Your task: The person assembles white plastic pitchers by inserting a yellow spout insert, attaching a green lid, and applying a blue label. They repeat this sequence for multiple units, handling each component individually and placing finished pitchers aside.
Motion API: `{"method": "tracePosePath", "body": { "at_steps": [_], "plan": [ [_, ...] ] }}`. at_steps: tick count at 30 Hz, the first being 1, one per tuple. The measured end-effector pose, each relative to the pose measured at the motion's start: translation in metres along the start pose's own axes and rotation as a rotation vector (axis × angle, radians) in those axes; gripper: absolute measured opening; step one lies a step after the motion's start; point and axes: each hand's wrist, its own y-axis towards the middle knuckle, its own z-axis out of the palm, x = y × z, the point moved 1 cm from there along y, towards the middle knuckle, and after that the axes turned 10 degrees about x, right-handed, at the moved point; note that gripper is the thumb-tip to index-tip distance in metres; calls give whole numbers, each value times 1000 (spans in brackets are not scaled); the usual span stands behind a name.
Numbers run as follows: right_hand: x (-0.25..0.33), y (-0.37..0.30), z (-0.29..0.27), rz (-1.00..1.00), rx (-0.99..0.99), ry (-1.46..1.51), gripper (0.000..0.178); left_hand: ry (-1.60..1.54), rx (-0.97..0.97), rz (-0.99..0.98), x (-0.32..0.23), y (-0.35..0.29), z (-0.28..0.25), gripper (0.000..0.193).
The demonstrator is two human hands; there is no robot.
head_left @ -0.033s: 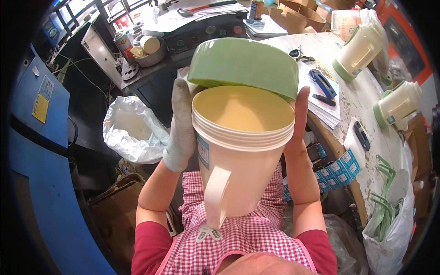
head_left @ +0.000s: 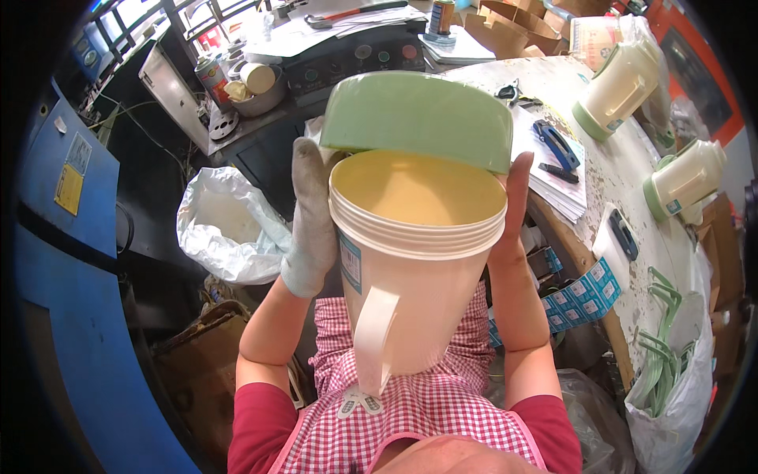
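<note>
Between my two hands is a cream plastic jug (head_left: 430,304), its threaded open mouth tilted up and its handle toward me. A wide green round cap (head_left: 418,114) stands tilted at the far side of the mouth, partly over the rim. My left hand (head_left: 310,217), in a grey-white glove, presses the jug's left side with the thumb up. My bare right hand (head_left: 511,221) lies along the right side of the rim, close to the cap's edge. Most fingers of both hands are hidden behind the jug and cap.
A worn white table (head_left: 584,87) on the right bears a blue stapler (head_left: 555,144), papers and two cream-and-green jugs (head_left: 620,91). A bag of green strips (head_left: 667,371) stands at lower right. On the left are a white-lined bin (head_left: 229,225) and a blue cabinet (head_left: 71,316).
The green cap has tipped slightly, its upper edge now a little lower. Both hands and the jug stay almost in place.
</note>
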Motion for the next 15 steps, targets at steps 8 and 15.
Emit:
{"method": "tracePosePath", "body": {
  "at_steps": [8, 15],
  "plan": [
    [-34, 29, -2, -361, 171, -5, 93, 475, -31, 373, 73, 5, -76, 73],
    [-21, -9, -5, -206, 236, -226, 94, 716, 138, 721, 30, 12, -30, 59]
  ]
}}
